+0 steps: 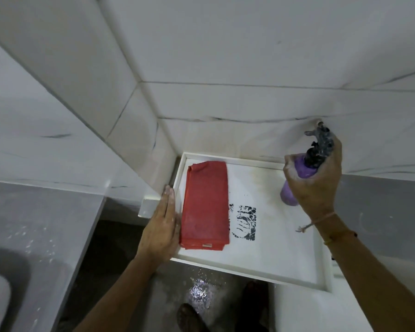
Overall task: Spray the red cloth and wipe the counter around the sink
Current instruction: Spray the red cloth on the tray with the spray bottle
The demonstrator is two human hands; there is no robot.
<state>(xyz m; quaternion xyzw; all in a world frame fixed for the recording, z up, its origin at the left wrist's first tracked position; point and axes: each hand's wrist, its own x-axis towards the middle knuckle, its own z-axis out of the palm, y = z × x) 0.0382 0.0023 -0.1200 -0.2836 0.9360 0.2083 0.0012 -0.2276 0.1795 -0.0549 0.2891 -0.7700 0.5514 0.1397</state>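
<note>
The left hand [162, 226], fingers extended flat, is laid just beside the folded red cloth [205, 206] in the white tray [249, 267]. The purple spray bottle [297, 173], clasped by the right hand [314, 178], should be aimed leftward at the cloth before triggering.

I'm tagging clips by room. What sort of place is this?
Probably a bathroom or washroom: marble-look wall tiles, a sink basin set in a grey counter, and a wet floor.

Red cloth [205, 206], purple spray bottle [295, 180] with black head, white tray [273, 248] with black print [244, 221]
</note>
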